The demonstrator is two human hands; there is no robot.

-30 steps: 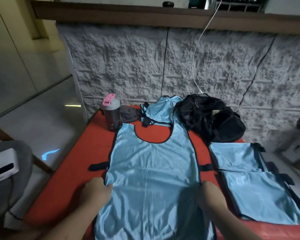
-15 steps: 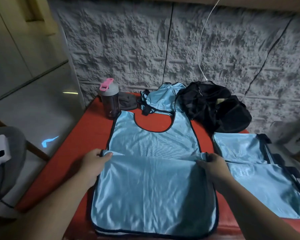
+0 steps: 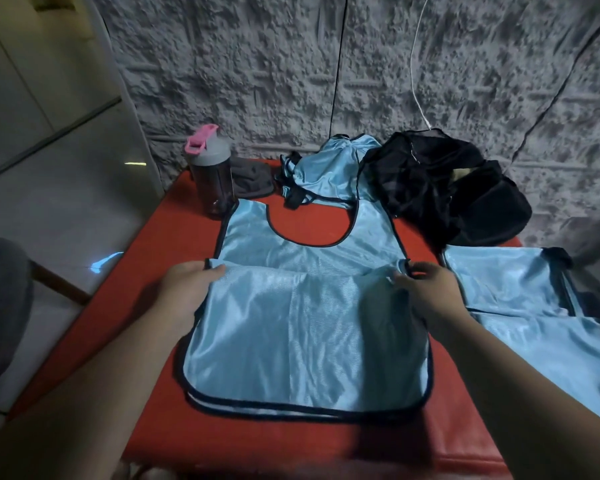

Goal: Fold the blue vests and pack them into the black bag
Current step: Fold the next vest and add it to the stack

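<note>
**Vest half-folded, both hands on the fold corners**

Vest (image 3: pixel 302 327) lies flat on the red mat (image 3: pixel 160 271), light blue with dark trim. Lower part is doubled back over itself; two hem edges show stacked at the near side. Neck opening at the far end, mat visible through it.

Left hand (image 3: pixel 184 289) pinches the left corner of the folded layer, thumb on top of the cloth, fingers under the edge. Right hand (image 3: pixel 430 289) pinches the right corner the same way, fingertips curled on the trim. The fold line runs straight between the two grips.

Beyond the grips: a crumpled vest (image 3: pixel 329 174) at the far edge of the mat, touching the neck straps of the held one. Right of that, beyond the right hand, the black bag (image 3: pixel 440 188), slumped, against the wall (image 3: pixel 291 81). Just right of the right hand, two folded vests (image 3: pixel 534 306), overlapping.

Beyond the left hand: bottle (image 3: pixel 210 174) with pink lid, upright; grey cloth (image 3: pixel 253 180) beside it. White cable (image 3: pixel 414 64) hangs down the wall to the bag.
</note>
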